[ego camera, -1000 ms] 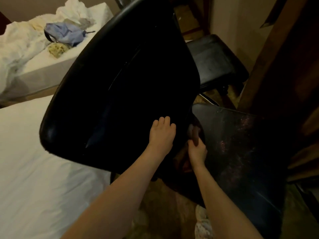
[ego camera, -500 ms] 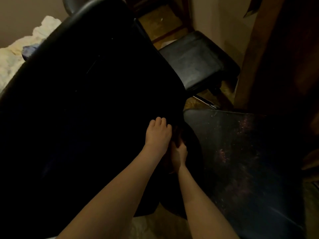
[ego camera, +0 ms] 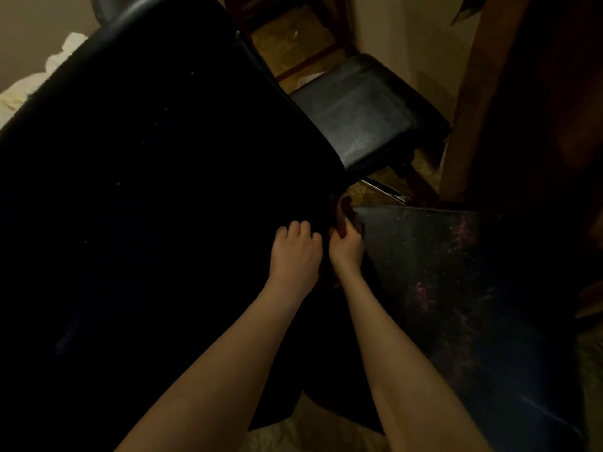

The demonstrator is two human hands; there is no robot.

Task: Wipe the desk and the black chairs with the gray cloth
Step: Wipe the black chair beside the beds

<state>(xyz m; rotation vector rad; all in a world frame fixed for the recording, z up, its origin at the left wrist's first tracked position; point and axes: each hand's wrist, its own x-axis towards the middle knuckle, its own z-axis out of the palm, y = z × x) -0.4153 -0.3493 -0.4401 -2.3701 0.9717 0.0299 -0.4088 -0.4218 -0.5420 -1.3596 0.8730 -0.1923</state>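
Head view, dim light.

Near: 2 bare forearms enter from the bottom edge and meet at frame centre.

- Left hand (ego camera: 295, 252): fingers curled, gripping the lower right edge of the backrest (ego camera: 146, 190) of the black office chair. I judge it is steadying the chair.
- Right hand (ego camera: 346, 247): just beside the left hand, fingers closed on a small dark wad that sticks up above them. I take the wad to be the gray cloth (ego camera: 345, 213); its colour cannot be confirmed in this light. It sits in the gap between the backrest and the chair's seat (ego camera: 473, 305).

Step in hand (judgement): wiping the joint where the backrest meets the seat.

Progress (judgement):
- Backrest, filling the left of the frame: only a few pale specks. Possibly wiped already; cannot tell.
- Seat, right of centre: pinkish speckling and streaks over much of the surface. This reads as not yet wiped clean.
- Chair 2, a black padded seat (ego camera: 365, 115) at upper centre: a gray film and smears. Likely left to do.
- Desk: the brown wooden panel (ego camera: 473, 109) at upper right may belong to it. No desktop is in view, so its status is unknown.

Far: pale bedding (ego camera: 70, 47) at the upper left edge.
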